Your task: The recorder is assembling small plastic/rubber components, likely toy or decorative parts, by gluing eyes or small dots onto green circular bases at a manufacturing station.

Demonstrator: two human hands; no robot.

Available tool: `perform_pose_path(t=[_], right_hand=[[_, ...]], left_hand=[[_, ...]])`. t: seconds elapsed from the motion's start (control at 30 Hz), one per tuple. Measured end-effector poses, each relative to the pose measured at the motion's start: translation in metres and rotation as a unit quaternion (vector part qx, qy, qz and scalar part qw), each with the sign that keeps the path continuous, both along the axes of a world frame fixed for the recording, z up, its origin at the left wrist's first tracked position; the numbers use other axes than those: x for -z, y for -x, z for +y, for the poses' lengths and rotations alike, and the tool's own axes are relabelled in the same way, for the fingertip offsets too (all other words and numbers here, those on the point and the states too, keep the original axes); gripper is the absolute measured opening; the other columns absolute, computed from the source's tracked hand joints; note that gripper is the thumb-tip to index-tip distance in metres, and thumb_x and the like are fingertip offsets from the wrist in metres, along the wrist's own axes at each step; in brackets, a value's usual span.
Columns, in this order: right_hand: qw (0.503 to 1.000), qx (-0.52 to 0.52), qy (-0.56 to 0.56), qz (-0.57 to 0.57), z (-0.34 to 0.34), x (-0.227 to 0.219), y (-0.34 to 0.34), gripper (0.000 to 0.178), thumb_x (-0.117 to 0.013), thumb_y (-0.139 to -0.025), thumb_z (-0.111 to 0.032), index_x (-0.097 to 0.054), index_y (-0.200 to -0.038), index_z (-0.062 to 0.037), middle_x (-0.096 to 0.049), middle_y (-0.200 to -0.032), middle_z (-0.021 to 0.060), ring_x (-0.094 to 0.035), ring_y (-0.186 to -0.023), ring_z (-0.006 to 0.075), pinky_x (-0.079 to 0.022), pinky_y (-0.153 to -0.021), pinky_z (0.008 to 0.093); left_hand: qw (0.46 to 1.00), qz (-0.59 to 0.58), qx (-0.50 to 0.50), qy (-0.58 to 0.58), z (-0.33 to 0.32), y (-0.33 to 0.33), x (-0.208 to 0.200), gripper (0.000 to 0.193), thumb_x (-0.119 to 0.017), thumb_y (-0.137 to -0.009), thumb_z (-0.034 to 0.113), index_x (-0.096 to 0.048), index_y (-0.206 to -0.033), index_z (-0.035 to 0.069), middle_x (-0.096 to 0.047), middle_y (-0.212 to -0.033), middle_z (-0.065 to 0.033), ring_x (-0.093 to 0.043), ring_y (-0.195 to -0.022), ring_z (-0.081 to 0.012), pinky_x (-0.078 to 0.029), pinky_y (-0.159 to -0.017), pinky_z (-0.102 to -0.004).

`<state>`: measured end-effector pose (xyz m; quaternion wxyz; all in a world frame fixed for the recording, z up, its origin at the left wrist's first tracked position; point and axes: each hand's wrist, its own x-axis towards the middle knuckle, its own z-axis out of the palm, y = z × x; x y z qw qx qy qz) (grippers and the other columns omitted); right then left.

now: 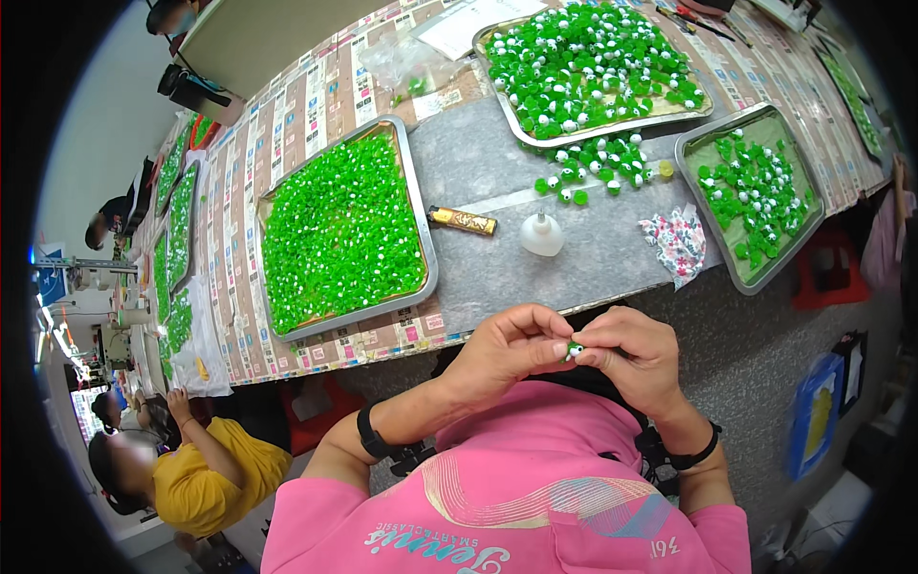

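Just beyond the table's near edge, in front of my pink shirt, my left hand [521, 342] and my right hand [633, 352] meet fingertip to fingertip. Pinched between them is a small white-and-green piece with dark spots [574, 351], partly covered by my fingers. Similar round pieces, white with dark dots and green, lie in a loose pile [598, 163] on the grey mat. A white squeeze bottle with a thin metal tip [542, 235] stands on the mat nearest my hands. Left of it lies a gold-and-black lighter [463, 221].
A metal tray [415, 182] at left is full of small green pieces. Another tray [499, 96] at the back and one [712, 218] at right hold green-and-white pieces. A floral cloth [675, 243] hangs over the table edge. A person in yellow [225, 474] sits at left.
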<state>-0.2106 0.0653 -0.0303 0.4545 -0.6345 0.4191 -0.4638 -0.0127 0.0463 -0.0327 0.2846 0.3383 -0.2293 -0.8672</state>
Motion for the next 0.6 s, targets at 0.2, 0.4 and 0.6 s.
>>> perform_pose_path(t=[0.2, 0.4, 0.6], right_hand=[[0.999, 0.003, -0.04, -0.024, -0.003, -0.001, -0.001, 0.016, -0.072, -0.074, -0.005, -0.069, -0.09, -0.0022, -0.066, -0.082, 0.0085, -0.063, -0.075, 0.0173, -0.049, -0.065, 0.0265], [0.997, -0.038, -0.046, -0.044, -0.006, -0.002, -0.005, 0.014, -0.069, -0.077, -0.001, -0.068, -0.09, 0.0014, -0.064, -0.084, 0.0106, -0.065, -0.072, 0.0168, -0.053, -0.062, 0.0251], [0.996, -0.062, -0.04, -0.046, -0.009, -0.009, -0.011, 0.012, -0.067, -0.078, 0.001, -0.067, -0.089, 0.0025, -0.062, -0.083, 0.0104, -0.066, -0.069, 0.0162, -0.054, -0.06, 0.0239]], left_hand=[[0.998, 0.045, 0.006, -0.037, -0.004, -0.002, -0.004, 0.016, -0.059, -0.089, 0.007, -0.055, -0.103, 0.003, -0.062, -0.099, -0.009, -0.062, -0.093, -0.0188, -0.051, -0.087, -0.0323], [0.993, 0.1, 0.018, -0.056, -0.004, -0.006, 0.003, 0.018, -0.061, -0.088, 0.01, -0.053, -0.103, 0.003, -0.062, -0.098, -0.0105, -0.062, -0.091, -0.019, -0.052, -0.083, -0.0304], [0.989, 0.126, 0.022, -0.069, -0.002, -0.012, 0.007, 0.021, -0.063, -0.087, 0.011, -0.053, -0.103, 0.002, -0.062, -0.097, -0.0112, -0.063, -0.088, -0.0186, -0.052, -0.081, -0.03]])
